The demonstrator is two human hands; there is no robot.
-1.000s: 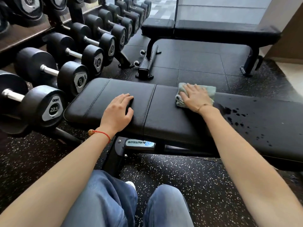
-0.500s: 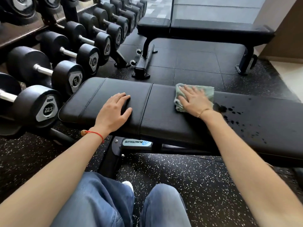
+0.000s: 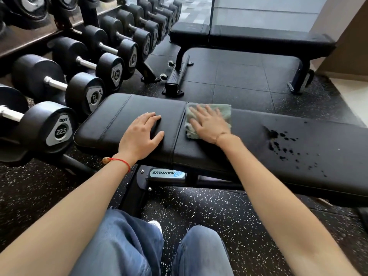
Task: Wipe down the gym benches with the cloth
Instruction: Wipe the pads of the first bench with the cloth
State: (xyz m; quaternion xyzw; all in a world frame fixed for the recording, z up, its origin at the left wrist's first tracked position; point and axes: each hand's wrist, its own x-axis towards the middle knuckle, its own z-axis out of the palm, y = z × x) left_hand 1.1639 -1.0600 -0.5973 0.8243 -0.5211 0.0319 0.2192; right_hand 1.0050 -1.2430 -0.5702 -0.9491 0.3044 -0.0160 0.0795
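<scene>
Gym; dumbbell rack [image 3: 83, 62] at left; padded benches [image 3: 258, 140]; speckled rubber floor [image 3: 209, 208]

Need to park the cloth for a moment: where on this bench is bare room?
Bare: the seat pad's end left of the left hand. Crowded: the middle, under the right hand and cloth, and the droplets rightward.

Black padded bench [image 3: 258, 154]: green cloth [image 3: 224, 111] flat just right of the seam [image 3: 178, 132]; left hand [image 3: 141, 134] left of it; dark wet spots [image 3: 278, 142] further right.
</scene>
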